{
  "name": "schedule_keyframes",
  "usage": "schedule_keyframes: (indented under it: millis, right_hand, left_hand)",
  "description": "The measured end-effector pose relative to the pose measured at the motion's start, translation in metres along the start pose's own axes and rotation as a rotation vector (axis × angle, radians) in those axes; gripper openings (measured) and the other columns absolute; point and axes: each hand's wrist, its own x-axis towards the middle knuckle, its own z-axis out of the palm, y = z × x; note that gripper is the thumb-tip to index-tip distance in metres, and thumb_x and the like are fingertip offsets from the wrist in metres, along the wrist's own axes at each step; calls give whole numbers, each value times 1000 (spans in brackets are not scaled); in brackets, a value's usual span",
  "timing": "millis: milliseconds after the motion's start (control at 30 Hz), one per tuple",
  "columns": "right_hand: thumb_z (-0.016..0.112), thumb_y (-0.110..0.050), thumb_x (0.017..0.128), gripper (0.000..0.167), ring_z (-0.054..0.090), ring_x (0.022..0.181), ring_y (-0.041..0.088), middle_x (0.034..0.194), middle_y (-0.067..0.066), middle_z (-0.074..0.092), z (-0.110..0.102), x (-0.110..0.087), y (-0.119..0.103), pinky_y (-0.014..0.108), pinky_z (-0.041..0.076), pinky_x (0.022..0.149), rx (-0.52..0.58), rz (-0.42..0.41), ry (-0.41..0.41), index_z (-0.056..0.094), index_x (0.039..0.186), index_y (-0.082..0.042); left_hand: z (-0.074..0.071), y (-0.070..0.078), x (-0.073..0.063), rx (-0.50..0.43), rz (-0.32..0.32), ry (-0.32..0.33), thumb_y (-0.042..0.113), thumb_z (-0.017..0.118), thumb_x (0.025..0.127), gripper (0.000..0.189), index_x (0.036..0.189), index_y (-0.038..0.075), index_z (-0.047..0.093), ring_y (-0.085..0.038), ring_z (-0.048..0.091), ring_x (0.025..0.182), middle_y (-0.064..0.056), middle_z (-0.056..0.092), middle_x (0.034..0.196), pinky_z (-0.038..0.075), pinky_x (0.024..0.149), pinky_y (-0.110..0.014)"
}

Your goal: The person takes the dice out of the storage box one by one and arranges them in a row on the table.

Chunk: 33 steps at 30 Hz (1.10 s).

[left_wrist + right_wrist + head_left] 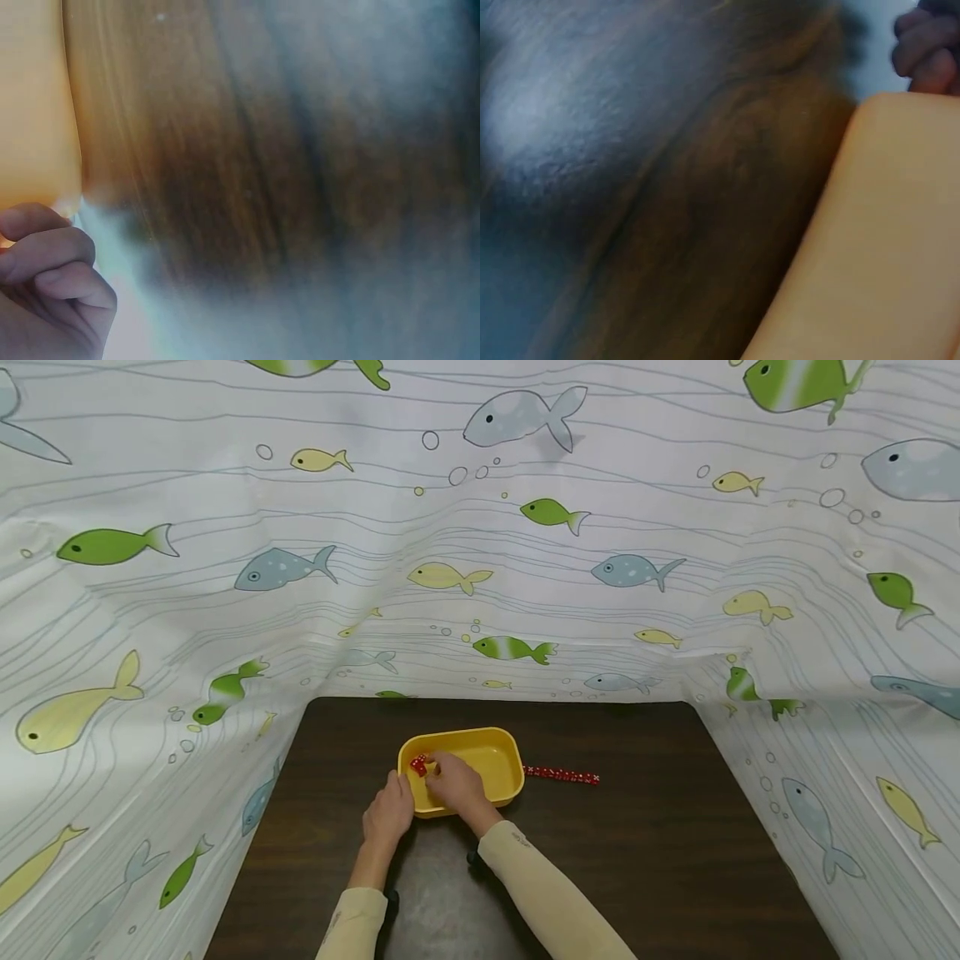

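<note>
A yellow plastic tray (pixel 495 768) stands on the dark table, with a few red dice (pixel 418 766) bunched at its left end. My left hand (pixel 388 808) holds the tray by its front left side; the left wrist view shows curled fingers (pixel 56 251) against the tray wall. Over the tray's inside reaches my right hand (pixel 454 781), its thumb and fingertips beside the red dice. Whether it pinches a die is too small to tell. In the right wrist view the tray wall (pixel 885 225) fills the right side, with curled fingers (pixel 928 49) by its corner.
To the right of the tray a straight row of red dice (pixel 562 774) runs along the dark wooden table (pixel 637 852), its left end meeting the tray in this view. A white fish-patterned cloth (pixel 465 527) rises behind the table and along both sides.
</note>
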Motion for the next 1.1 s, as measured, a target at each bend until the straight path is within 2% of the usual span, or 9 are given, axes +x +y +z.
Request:
schedule_keyframes:
  millis: [67,233,367,633,933,1100]
  right_hand:
    - [74,-31,99,39,60,83,14,103,-4,72,3,1,-2,35,57,85,-50,-12,-8,72,137,-19]
    - [72,-34,101,40,56,70,13,83,-6,62,5,1,-5,27,48,68,-140,-45,-11,72,139,-20]
    - [69,-34,102,39,55,68,14,84,-5,63,5,0,-6,27,46,64,-169,-61,-17,73,139,-22]
    - [70,-29,102,34,58,80,11,109,-6,75,5,2,-5,29,55,79,-167,-85,-9,76,134,-23]
    - [74,-31,99,31,57,82,12,104,-4,72,4,0,-5,32,57,87,-189,-95,-26,77,129,-22]
    - [74,-31,99,33,58,84,11,109,-4,74,4,0,-6,33,58,89,-222,-105,-35,77,131,-24]
  left_hand:
    - [-1,0,0,-1,-6,-2,39,25,117,45,119,5,53,-31,58,64,-14,60,78,42,58,-47]
    - [-2,0,0,-6,-9,-8,40,24,117,45,119,6,52,-30,55,64,-13,57,76,40,58,-45]
    - [-2,0,0,-7,-13,-18,40,23,117,45,120,6,52,-29,53,63,-12,55,75,38,58,-43]
    - [-2,1,1,-4,-18,-20,40,23,117,45,121,6,51,-29,54,63,-12,55,76,38,59,-44]
    - [-1,1,1,-6,-17,-25,40,23,117,45,120,6,52,-28,53,63,-12,55,76,38,58,-43]
    - [-1,0,1,-6,-19,-33,40,23,117,45,120,5,52,-28,54,63,-12,56,76,38,58,-43]
